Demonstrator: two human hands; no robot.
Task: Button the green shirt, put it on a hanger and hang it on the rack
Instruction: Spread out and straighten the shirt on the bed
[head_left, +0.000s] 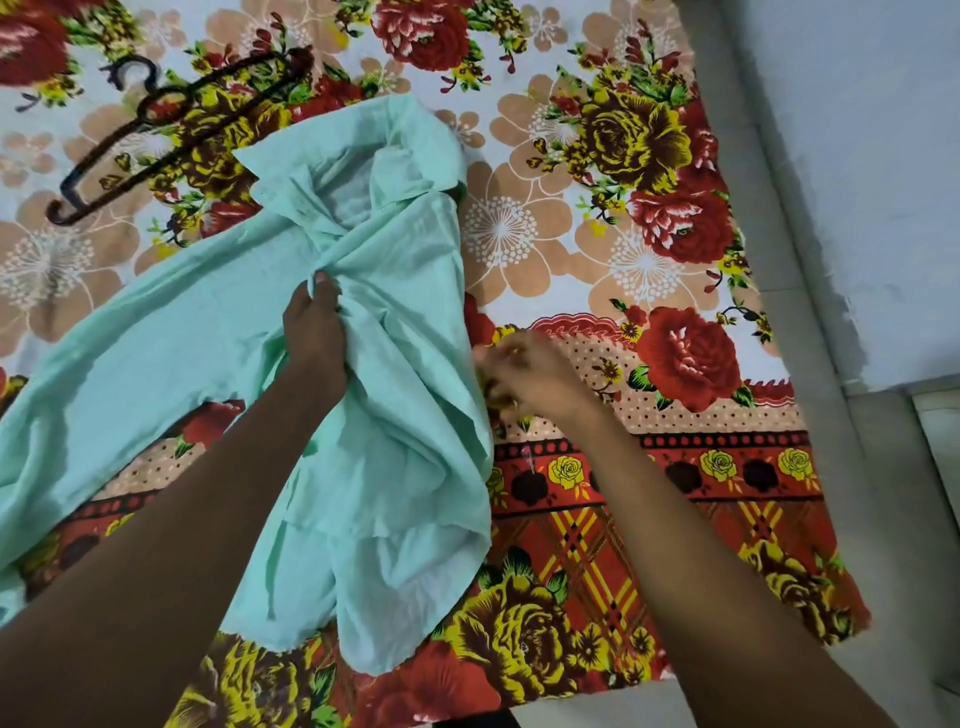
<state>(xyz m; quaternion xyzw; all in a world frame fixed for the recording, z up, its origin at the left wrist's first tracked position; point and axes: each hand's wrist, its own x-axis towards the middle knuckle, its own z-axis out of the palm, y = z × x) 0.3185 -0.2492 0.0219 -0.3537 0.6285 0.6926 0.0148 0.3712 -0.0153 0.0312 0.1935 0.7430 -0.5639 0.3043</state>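
Note:
The pale green shirt lies crumpled on the flowered bedsheet, collar toward the far side and one sleeve spread to the left. My left hand pinches the front fabric just below the collar opening. My right hand is blurred, at the shirt's right edge, fingers curled; whether it holds cloth I cannot tell. A dark hanger lies flat on the sheet beyond the shirt at the upper left, apart from both hands.
The flowered bedsheet covers the bed, whose right edge runs diagonally down the frame. Beyond it is a pale floor and wall. No rack is in view.

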